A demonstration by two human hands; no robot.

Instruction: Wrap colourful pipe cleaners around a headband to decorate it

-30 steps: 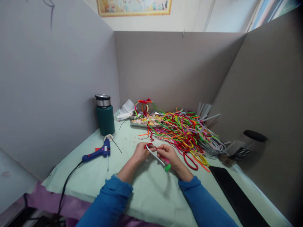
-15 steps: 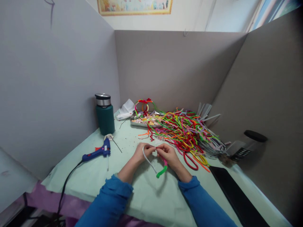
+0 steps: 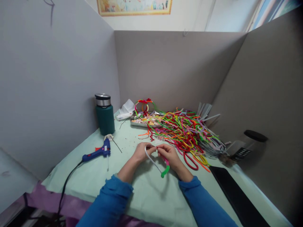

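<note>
Pinching a thin, curved white, pink and green band (image 3: 153, 162) with left hand (image 3: 142, 152) and right hand (image 3: 170, 155), fingertips closed.
It is above a pale green counter (image 3: 142, 195), before a tangled heap of multicoloured fuzzy stems (image 3: 186, 129).

From here I saw both hands (image 3: 157, 154) pinching a partly wrapped white band (image 3: 152, 160) above the worktop (image 3: 146, 195).

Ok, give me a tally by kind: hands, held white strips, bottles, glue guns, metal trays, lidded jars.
Hands: 2 (left hand, right hand)
White strip, held: 1
Bottle: 1
Glue gun: 1
Metal tray: 1
Lidded jar: 1
Total: 7
</note>
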